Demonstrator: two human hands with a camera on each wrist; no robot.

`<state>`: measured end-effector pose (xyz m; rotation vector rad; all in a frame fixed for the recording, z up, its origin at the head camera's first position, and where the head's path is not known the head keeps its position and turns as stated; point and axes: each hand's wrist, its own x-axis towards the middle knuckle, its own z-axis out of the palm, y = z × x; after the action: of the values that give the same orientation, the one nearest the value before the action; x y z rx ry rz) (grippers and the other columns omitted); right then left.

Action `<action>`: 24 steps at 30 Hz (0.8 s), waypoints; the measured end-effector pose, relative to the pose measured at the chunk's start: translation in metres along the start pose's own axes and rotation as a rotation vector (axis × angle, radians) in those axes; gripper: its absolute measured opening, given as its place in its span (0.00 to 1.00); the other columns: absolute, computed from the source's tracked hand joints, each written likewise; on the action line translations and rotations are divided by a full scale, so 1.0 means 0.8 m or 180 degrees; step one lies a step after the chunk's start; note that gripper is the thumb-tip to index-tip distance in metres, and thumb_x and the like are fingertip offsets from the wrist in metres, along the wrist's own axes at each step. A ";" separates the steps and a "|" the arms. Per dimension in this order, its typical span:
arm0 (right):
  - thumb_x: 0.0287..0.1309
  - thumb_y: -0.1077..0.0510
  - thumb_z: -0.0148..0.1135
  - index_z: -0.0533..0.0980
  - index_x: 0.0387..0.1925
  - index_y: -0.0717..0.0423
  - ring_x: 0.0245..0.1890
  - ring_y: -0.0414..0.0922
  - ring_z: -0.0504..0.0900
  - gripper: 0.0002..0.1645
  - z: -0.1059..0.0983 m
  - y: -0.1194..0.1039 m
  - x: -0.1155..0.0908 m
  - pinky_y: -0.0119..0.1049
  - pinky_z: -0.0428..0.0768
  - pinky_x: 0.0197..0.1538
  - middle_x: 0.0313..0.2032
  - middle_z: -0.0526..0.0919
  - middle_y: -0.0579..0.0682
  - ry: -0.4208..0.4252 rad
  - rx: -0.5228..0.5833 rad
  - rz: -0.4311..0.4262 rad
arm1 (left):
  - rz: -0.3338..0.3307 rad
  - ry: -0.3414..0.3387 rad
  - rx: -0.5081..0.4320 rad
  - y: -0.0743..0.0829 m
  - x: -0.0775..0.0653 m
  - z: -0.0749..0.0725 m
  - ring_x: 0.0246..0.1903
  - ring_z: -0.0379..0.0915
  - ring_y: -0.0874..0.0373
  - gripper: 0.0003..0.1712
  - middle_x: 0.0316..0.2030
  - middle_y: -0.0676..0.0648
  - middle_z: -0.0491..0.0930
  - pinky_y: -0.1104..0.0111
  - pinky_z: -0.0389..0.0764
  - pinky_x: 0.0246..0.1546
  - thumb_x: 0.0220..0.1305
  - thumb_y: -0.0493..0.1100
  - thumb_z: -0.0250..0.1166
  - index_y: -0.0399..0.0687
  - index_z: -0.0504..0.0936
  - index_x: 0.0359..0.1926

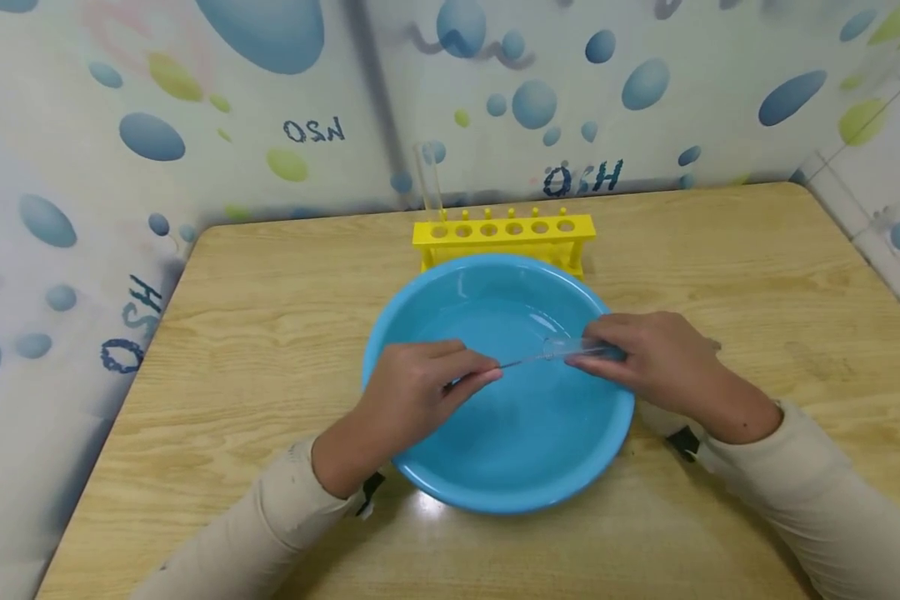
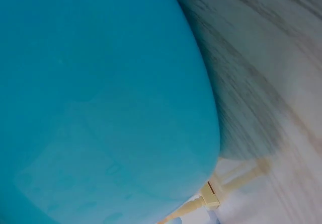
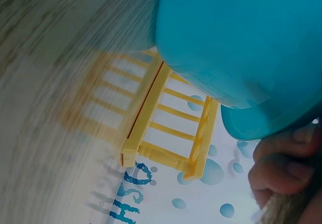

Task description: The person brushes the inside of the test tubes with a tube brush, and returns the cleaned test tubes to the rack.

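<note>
Over the blue basin (image 1: 495,496), my left hand (image 1: 412,387) pinches a thin wire handle (image 1: 521,362) between thumb and fingers. The wire runs rightward into the mouth of a clear glass test tube (image 1: 566,347). My right hand (image 1: 656,358) grips that tube near the basin's right rim, its fingers hiding most of the glass. Something dark, like a brush's bristles, shows between the fingers. In the right wrist view, the curled fingers (image 3: 282,173) are at the lower right, beside a brown fuzzy patch (image 3: 282,209). The left hand is outside the left wrist view.
Behind the basin stands a yellow test tube rack (image 1: 502,229), with another clear test tube (image 1: 429,183) upright at its left end. The wooden table (image 1: 270,333) meets a patterned wall covering (image 1: 390,100) marked with blue and green ovals. Shallow clear water appears to lie in the basin.
</note>
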<state>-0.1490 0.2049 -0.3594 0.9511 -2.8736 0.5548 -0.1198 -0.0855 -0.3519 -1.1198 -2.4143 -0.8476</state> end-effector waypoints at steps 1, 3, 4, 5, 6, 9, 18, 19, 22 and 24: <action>0.58 0.47 0.71 0.82 0.36 0.48 0.24 0.33 0.75 0.11 0.000 0.000 0.000 0.26 0.75 0.27 0.28 0.84 0.42 -0.0014 0.0004 0.0007 | 0.0006 -0.0002 -0.0007 0.000 0.000 0.000 0.26 0.81 0.65 0.07 0.26 0.53 0.86 0.81 0.78 0.29 0.59 0.43 0.73 0.47 0.89 0.38; 0.58 0.47 0.71 0.82 0.36 0.48 0.24 0.33 0.75 0.11 0.001 -0.001 -0.001 0.26 0.74 0.27 0.28 0.84 0.41 -0.0024 -0.0003 0.0009 | 0.0024 -0.0016 0.0002 -0.001 -0.001 0.002 0.27 0.83 0.66 0.06 0.27 0.53 0.87 0.80 0.79 0.30 0.60 0.43 0.72 0.47 0.89 0.38; 0.58 0.48 0.72 0.82 0.36 0.48 0.24 0.33 0.75 0.11 0.001 0.000 -0.002 0.26 0.74 0.27 0.28 0.84 0.41 -0.0005 -0.0009 -0.0010 | 0.0035 -0.0024 0.0026 -0.001 0.000 0.002 0.28 0.83 0.66 0.06 0.28 0.53 0.87 0.79 0.80 0.31 0.61 0.44 0.72 0.47 0.89 0.38; 0.57 0.48 0.72 0.82 0.35 0.49 0.24 0.33 0.75 0.11 0.002 0.000 -0.002 0.26 0.74 0.27 0.28 0.84 0.42 0.0024 -0.0009 -0.0037 | 0.0043 -0.0040 0.0055 -0.001 0.000 0.003 0.29 0.84 0.66 0.06 0.29 0.53 0.87 0.78 0.81 0.31 0.62 0.44 0.71 0.48 0.88 0.38; 0.56 0.49 0.73 0.82 0.35 0.49 0.24 0.33 0.76 0.11 0.002 0.000 -0.002 0.26 0.75 0.27 0.28 0.84 0.42 0.0054 -0.0015 -0.0065 | 0.0053 -0.0055 0.0088 -0.001 0.000 0.003 0.30 0.84 0.66 0.06 0.29 0.54 0.88 0.78 0.81 0.32 0.63 0.44 0.70 0.48 0.87 0.38; 0.54 0.50 0.74 0.82 0.35 0.50 0.24 0.33 0.77 0.11 0.005 0.002 -0.001 0.26 0.75 0.26 0.28 0.85 0.43 0.0134 -0.0010 -0.0130 | 0.0075 -0.0083 0.0187 -0.001 0.000 0.004 0.28 0.83 0.67 0.06 0.29 0.54 0.87 0.77 0.81 0.31 0.65 0.46 0.68 0.48 0.86 0.38; 0.54 0.50 0.74 0.82 0.34 0.49 0.24 0.33 0.76 0.10 0.005 0.001 -0.002 0.26 0.74 0.26 0.27 0.84 0.42 0.0183 0.0024 -0.0150 | 0.0008 -0.0009 0.0135 -0.001 -0.003 0.000 0.25 0.78 0.67 0.06 0.27 0.54 0.85 0.79 0.76 0.25 0.64 0.43 0.66 0.47 0.85 0.40; 0.54 0.50 0.75 0.82 0.34 0.49 0.24 0.33 0.76 0.10 0.005 0.001 -0.001 0.26 0.74 0.26 0.27 0.84 0.42 0.0193 0.0010 -0.0160 | -0.0006 0.0014 0.0131 -0.001 -0.002 0.000 0.24 0.78 0.66 0.06 0.28 0.54 0.85 0.79 0.75 0.24 0.64 0.42 0.66 0.47 0.85 0.40; 0.54 0.50 0.74 0.82 0.34 0.49 0.24 0.33 0.76 0.10 0.004 0.000 -0.001 0.25 0.74 0.26 0.28 0.84 0.42 0.0198 -0.0017 -0.0180 | -0.0014 0.0062 0.0145 -0.001 -0.002 -0.001 0.23 0.78 0.65 0.06 0.29 0.52 0.86 0.79 0.76 0.25 0.65 0.41 0.67 0.46 0.86 0.41; 0.55 0.50 0.74 0.82 0.35 0.49 0.24 0.33 0.77 0.10 0.003 0.000 -0.001 0.25 0.75 0.26 0.28 0.85 0.42 0.0184 -0.0034 -0.0180 | 0.0025 0.0067 0.0160 -0.001 -0.003 -0.001 0.24 0.79 0.65 0.05 0.30 0.52 0.87 0.78 0.77 0.25 0.66 0.40 0.66 0.45 0.86 0.41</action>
<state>-0.1483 0.2047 -0.3618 0.9943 -2.7867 0.5521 -0.1191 -0.0875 -0.3530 -1.0956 -2.3987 -0.7879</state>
